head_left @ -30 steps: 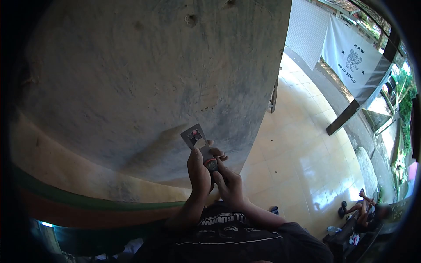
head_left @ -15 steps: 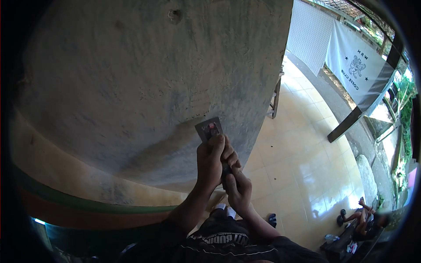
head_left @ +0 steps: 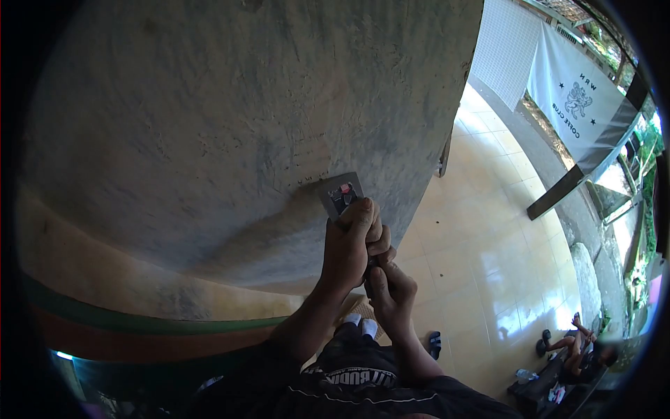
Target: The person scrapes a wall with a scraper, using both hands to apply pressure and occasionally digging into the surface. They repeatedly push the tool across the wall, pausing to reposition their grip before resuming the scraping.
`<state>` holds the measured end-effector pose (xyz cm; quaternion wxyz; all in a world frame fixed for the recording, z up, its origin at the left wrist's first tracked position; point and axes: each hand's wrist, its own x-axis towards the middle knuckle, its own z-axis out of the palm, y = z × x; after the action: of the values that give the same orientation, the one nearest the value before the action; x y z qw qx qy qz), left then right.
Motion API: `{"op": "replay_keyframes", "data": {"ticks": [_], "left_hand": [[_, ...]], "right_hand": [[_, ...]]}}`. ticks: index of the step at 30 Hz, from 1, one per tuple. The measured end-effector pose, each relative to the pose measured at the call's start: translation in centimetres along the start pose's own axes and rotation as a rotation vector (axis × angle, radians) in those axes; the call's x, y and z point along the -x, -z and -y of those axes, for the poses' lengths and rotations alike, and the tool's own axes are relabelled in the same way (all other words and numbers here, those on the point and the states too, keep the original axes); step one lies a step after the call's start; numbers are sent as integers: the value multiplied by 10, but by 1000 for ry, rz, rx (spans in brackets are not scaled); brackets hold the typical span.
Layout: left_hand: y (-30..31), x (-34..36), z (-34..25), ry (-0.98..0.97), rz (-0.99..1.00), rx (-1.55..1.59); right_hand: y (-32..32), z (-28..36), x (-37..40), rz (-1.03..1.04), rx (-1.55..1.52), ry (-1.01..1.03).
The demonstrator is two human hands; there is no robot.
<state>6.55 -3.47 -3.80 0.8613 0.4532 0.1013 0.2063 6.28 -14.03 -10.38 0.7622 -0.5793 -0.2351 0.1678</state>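
Note:
A scraper with a flat rectangular metal blade lies close against a rough grey wall; whether its edge touches cannot be made out. My left hand is closed around the handle just below the blade, thumb pointing up along it. Lower down, my right hand grips the handle's end, which the fingers mostly hide. Small dark scratch marks show on the wall just above the blade, and a long shadow falls to the left.
The wall's edge runs down on the right, beside a glossy tiled floor. Sandals lie near my feet. A seated person is at lower right, near a plastic bottle. A printed banner hangs beyond a post.
Both hands and the scraper have shifted slightly right and the blade sits a little higher in view. The camera view has also shifted a little. Both hands keep their hold.

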Motion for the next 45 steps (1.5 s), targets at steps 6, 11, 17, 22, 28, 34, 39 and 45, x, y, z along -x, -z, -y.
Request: {"op": "replay_keyframes", "data": {"ticks": [6, 11, 17, 22, 28, 34, 39, 45], "left_hand": [[-10, -13, -18, -21, 74, 24], [10, -4, -11, 5, 10, -12], [-6, -4, -34, -92, 54, -48], [-4, 0, -36, -74, 39, -29], [-14, 1, -52, -77, 81, 4], [-9, 0, -54, -29, 70, 10], [-7, 5, -56, -21, 83, 12], [-17, -8, -73, -31, 136, 4]], "right_hand": [[-5, 12, -16, -12, 117, 109], [-17, -5, 5, -11, 229, 192], [-17, 23, -9, 26, 148, 82], [-22, 31, -1, 28, 133, 103], [-20, 52, -5, 106, 216, 77], [-27, 63, -1, 90, 233, -7], [-32, 56, 4, 80, 256, 74], [-37, 59, -12, 36, 246, 216]]}}
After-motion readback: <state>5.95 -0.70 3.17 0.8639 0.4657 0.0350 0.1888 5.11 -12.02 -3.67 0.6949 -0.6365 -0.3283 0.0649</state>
